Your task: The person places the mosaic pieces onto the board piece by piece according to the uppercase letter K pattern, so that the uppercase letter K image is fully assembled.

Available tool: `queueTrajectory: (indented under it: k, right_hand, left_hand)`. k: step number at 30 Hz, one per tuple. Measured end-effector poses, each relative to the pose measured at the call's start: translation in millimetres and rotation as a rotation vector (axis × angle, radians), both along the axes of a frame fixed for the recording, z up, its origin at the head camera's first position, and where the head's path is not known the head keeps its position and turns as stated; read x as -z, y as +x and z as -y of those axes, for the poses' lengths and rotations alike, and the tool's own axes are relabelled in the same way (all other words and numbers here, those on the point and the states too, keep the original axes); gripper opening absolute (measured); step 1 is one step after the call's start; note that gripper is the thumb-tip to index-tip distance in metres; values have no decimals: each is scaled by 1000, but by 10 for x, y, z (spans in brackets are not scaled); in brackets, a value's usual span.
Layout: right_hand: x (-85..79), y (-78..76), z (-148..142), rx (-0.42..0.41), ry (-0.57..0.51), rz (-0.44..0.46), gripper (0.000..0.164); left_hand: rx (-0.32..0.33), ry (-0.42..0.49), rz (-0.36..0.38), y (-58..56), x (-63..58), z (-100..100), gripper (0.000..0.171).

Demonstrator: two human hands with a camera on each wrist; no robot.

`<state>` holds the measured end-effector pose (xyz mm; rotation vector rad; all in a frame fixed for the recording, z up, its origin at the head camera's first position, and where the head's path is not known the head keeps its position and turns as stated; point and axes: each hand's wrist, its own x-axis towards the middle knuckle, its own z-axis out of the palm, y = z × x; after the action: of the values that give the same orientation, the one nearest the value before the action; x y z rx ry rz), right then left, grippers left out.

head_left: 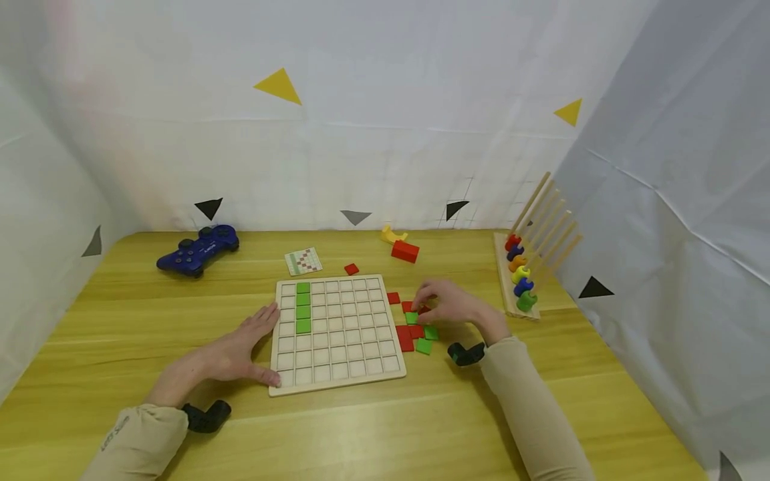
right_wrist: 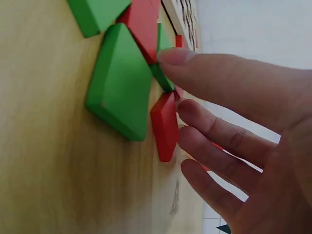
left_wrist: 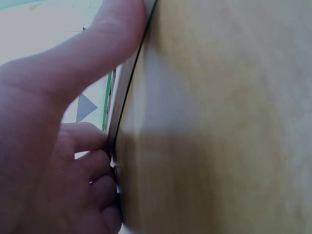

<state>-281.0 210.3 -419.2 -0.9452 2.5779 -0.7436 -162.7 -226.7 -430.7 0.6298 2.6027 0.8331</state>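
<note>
A wooden grid board (head_left: 337, 389) lies on the table, with several green tiles (head_left: 303, 312) in its second column from the left. My left hand (head_left: 237, 347) rests against the board's left edge, fingers and thumb spread apart. To the right of the board, red tiles (head_left: 404, 339) and green tiles (head_left: 424, 347) lie in a loose cluster. Over that cluster is my right hand (head_left: 452, 304), its thumb at a green tile (right_wrist: 163, 75) and its fingers beside a red tile (right_wrist: 165, 126). The right index fingertip is hidden behind the thumb in the right wrist view.
Behind the board lie a pattern card (head_left: 303, 261) and a single red tile (head_left: 351, 269). A red block (head_left: 405, 251) and a yellow curved piece (head_left: 392, 234) sit farther back. A blue game controller (head_left: 198, 250) is at left; a pegged bead stand (head_left: 502, 267) is at right.
</note>
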Motion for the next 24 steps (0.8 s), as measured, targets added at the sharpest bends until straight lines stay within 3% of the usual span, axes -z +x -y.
queueTrajectory:
  k: [12, 24]
  right_hand:
    - [2, 20, 25, 34, 8, 35, 13]
    - [44, -3, 21, 32, 12, -12, 15]
  left_hand:
    - [9, 6, -6, 4, -10, 2, 125]
    - [15, 22, 5, 7, -23, -13, 124]
